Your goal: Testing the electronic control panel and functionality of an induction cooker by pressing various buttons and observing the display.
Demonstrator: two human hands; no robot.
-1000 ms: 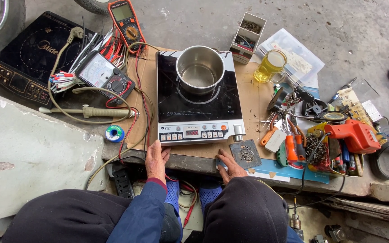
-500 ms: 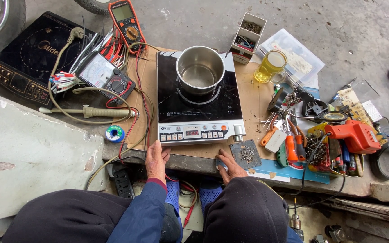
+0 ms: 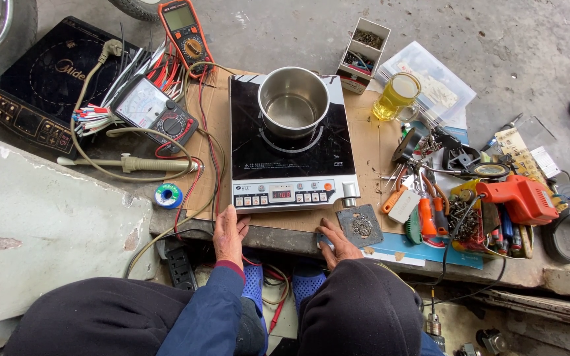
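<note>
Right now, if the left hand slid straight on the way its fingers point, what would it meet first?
The left hand lies flat at the workbench edge, fingers pointing away from the person. Straight ahead it would probably first meet the front control panel of the induction cooker, just beyond the fingertips.

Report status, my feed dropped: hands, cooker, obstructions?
Left hand flat at cooker front edge, empty. Right hand on bench edge, empty. Pot on cooker. Cables alongside.

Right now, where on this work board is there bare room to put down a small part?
The cardboard strip between the induction cooker and the glass of yellow liquid is bare. The near edge between the left hand and right hand is narrow. Right of the strip, the tool pile is crowded; left, wires cross.
</note>
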